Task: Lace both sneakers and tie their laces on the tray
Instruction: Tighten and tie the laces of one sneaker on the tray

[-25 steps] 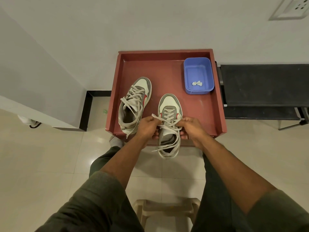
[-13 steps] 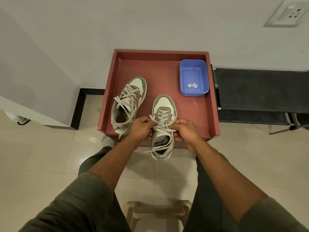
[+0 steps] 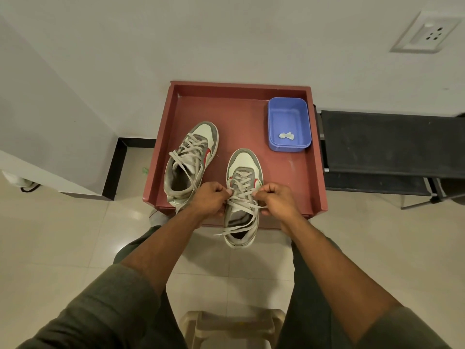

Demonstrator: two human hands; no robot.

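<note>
Two grey-and-white sneakers with red marks sit on a red tray. The left sneaker lies toward the tray's left side, its grey laces loose over the opening. The right sneaker has its heel hanging over the tray's front edge. My left hand pinches the lace at the sneaker's left side. My right hand pinches the lace at its right side. Loose lace ends trail over the heel opening.
A blue plastic tub holding a small white scrap stands at the tray's back right. A black bench adjoins the tray on the right. A beige stool is below between my knees. White walls stand behind and left.
Both hands have stayed on the right sneaker's laces, drawing slightly apart. The camera view has shifted, so the tray appears lower in the frame.
</note>
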